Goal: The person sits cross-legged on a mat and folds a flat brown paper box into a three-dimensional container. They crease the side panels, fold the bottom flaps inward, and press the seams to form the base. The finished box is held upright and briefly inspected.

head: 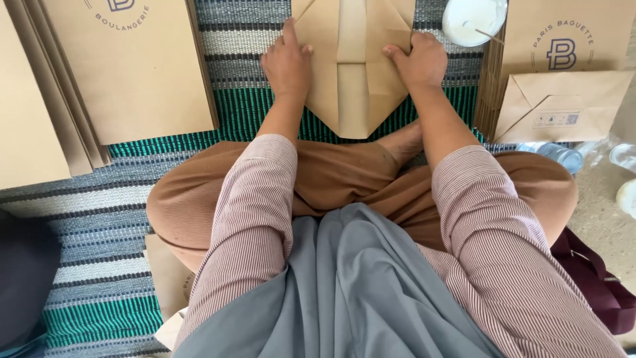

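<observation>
A brown paper bag (351,73) lies flat on the striped mat in front of my crossed legs, its bottom end folded into a point toward me. My left hand (286,63) presses down on the left fold, fingers together. My right hand (419,61) presses flat on the right fold. Both hands rest on the paper without lifting it.
A stack of flat brown paper sheets (126,66) lies at the left. Finished folded bags (563,86) are piled at the right. A white bowl of paste with a stick (472,18) sits at the top right. The striped woven mat (99,219) covers the floor. A clear plastic bottle (560,156) lies at the right.
</observation>
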